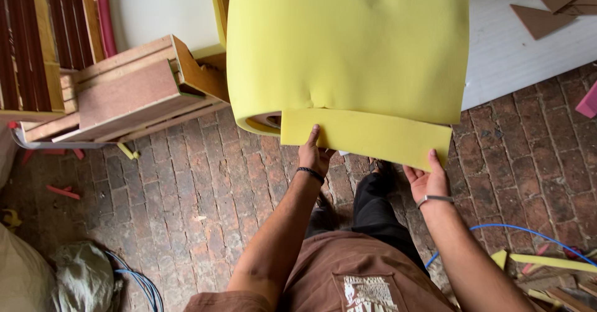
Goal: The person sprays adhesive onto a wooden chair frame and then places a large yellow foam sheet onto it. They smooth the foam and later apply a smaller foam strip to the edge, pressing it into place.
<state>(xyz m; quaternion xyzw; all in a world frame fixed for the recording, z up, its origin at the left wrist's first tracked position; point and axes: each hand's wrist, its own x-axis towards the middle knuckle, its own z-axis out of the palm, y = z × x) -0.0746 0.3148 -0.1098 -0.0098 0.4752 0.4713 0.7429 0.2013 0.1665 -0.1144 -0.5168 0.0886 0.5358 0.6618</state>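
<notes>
Yellow foam sheet (348, 45) drapes ahead; my left hand (314, 155) and right hand (426, 178) grip its lower flap (367, 135). Left of the foam, a wooden frame (134, 91) crowds the brick floor (205, 194); a blue cable (522, 230) lies right.

One camera on my head looks steeply down, close over my fingers (313, 139) and the red brick floor (205, 188) below them.

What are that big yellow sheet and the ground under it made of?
The yellow sheet looks like soft upholstery foam: matte, thick-edged, dimpled, curling over in a bend. The left hand and right hand hold its lower flap. The floor seems to be worn reddish-brown brick, laid in rows with dusty joints.
</notes>
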